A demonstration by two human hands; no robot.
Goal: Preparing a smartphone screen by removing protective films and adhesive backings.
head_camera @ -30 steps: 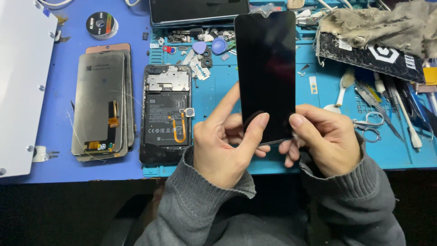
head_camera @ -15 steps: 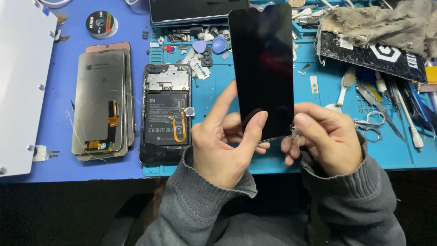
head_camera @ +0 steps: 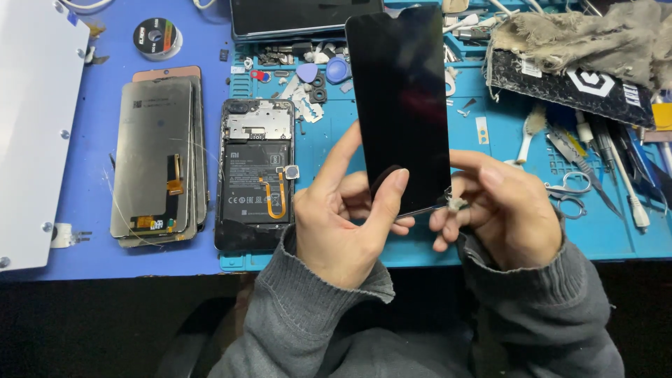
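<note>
My left hand (head_camera: 346, 224) holds a black phone screen panel (head_camera: 400, 105) upright by its lower edge, thumb on the glass face and fingers behind. My right hand (head_camera: 504, 213) sits at the panel's lower right corner, its fingertips pinching a small whitish bit of residue (head_camera: 456, 204) beside a thin metal tool that pokes out under the panel. An opened phone body (head_camera: 255, 183) with its battery and orange flex cable showing lies on the blue mat just left of my left hand.
A stack of removed screens (head_camera: 155, 161) lies left of the phone. A white board (head_camera: 31, 126) is at the far left, a tape roll (head_camera: 156, 33) at the back. Scissors (head_camera: 568, 196), brushes, picks and a dirty cloth (head_camera: 595, 35) crowd the right side.
The panel has shifted slightly up and to the right. My right hand's fingers have closed at its lower right corner and now pinch a whitish bit of residue.
</note>
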